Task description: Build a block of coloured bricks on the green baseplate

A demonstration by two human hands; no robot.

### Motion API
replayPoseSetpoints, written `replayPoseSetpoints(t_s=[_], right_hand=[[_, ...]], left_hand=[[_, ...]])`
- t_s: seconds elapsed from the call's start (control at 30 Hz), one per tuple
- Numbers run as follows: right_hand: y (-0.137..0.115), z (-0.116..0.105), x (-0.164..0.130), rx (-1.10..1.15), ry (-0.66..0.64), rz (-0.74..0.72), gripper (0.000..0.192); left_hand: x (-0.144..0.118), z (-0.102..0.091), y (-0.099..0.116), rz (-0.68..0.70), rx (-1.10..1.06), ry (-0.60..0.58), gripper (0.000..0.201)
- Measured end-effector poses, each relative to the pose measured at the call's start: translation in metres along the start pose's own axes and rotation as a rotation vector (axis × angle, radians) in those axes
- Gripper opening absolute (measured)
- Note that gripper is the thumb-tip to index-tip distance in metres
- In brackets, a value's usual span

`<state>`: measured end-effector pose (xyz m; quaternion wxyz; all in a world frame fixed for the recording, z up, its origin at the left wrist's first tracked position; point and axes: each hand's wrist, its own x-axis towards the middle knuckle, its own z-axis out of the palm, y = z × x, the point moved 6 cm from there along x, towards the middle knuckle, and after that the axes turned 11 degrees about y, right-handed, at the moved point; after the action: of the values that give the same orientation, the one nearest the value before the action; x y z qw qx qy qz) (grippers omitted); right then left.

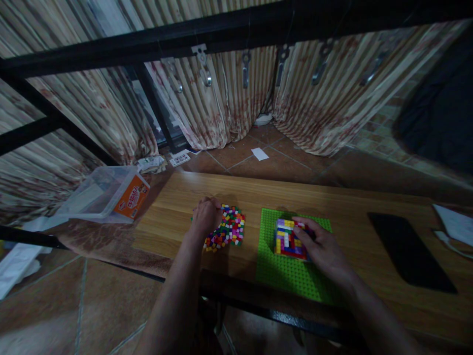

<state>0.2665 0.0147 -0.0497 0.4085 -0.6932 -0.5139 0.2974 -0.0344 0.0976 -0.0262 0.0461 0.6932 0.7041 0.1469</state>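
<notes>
My left hand is at the left side of a loose heap of small coloured toy bricks, with its fingers curled down at the heap's upper edge. What those fingers pinch, if anything, is too small and hidden to make out. On a green studded baseplate stands a low, square build of toy bricks in yellow, white, red, blue and purple. My right hand grips this build from its right side, thumb and fingers over the top right part.
The wooden table carries a flat black slab and a white object with a cable at the right. A clear plastic box with an orange label lies beyond the left end. Metal hooks hang from a black bar before curtains.
</notes>
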Motion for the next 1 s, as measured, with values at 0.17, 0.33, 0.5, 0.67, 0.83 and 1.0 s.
replayPoseSetpoints(t_s=[0.17, 0.33, 0.5, 0.67, 0.83, 1.0], right_hand=[[-0.002, -0.001, 0.0, -0.019, 0.012, -0.025, 0.04], [-0.002, -0.001, 0.001, -0.039, 0.022, -0.039, 0.04], [0.001, 0.0, 0.001, -0.046, 0.005, -0.018, 0.041], [0.002, 0.002, 0.001, -0.023, -0.01, -0.026, 0.042], [0.0, 0.0, 0.0, -0.026, 0.019, -0.056, 0.041], [0.0, 0.001, 0.0, -0.008, 0.011, -0.057, 0.04]], left_hand=[[-0.001, -0.002, 0.008, 0.018, 0.003, 0.017, 0.023], [0.001, 0.002, 0.009, 0.04, 0.023, 0.018, 0.022], [0.0, 0.0, 0.012, 0.078, 0.036, 0.045, 0.022], [-0.002, -0.002, 0.02, 0.101, 0.041, 0.06, 0.022], [-0.006, -0.003, 0.031, 0.144, 0.091, 0.065, 0.024], [-0.01, -0.001, 0.034, 0.127, 0.173, 0.048, 0.026]])
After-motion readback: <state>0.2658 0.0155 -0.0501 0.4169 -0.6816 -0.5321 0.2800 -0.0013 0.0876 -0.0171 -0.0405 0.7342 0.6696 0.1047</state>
